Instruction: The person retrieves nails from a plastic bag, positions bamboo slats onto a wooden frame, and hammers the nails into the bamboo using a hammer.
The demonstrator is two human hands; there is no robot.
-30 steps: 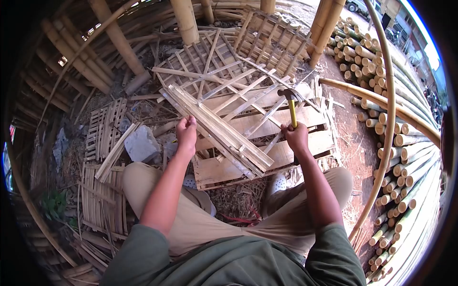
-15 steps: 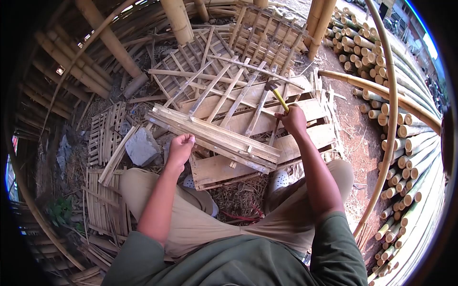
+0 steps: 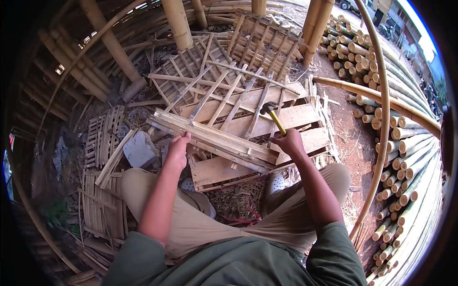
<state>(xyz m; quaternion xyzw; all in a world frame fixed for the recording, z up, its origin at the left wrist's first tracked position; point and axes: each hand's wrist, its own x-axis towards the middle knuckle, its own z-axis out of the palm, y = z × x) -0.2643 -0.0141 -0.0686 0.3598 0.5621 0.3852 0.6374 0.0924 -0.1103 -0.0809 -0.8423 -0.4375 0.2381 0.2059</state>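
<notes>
My right hand point(image 3: 289, 142) grips the yellow handle of a claw hammer point(image 3: 275, 117), whose dark head points up and left over the slats. At the near left edge of a bundle of long wooden strips point(image 3: 219, 138), my left hand point(image 3: 178, 145) is closed with fingertips pinched together; what they hold, if anything, is too small to make out. The bundle lies slantwise across a wooden panel point(image 3: 224, 172) of wide boards. Beyond it, thin crossed slats point(image 3: 224, 97) rest on the boards.
A grey stone block point(image 3: 140, 149) sits at the left, beside loose strips and small slatted panels point(image 3: 104, 136). Cut bamboo poles point(image 3: 405, 157) are stacked at the right. A curved bamboo pole point(image 3: 384, 105) arches before them. Upright bamboo posts point(image 3: 177, 24) stand at the back.
The strip bundle has turned to a flatter slant. My right hand has brought the hammer lower and to the left, its head now tilted left. My left hand stays closed near the bundle.
</notes>
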